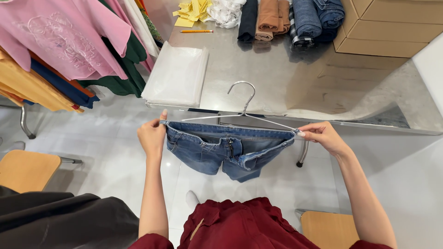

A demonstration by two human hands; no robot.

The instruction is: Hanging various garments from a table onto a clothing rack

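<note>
A clothing shop's back room — hung shirts, folded jeans, steel table.

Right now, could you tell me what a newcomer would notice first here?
At centre, the left hand and right hand stretch a denim waistband on a wire hanger, just in front of a steel table. Folded jeans lie at the table's far edge, and a pink shirt hangs top left.
</note>
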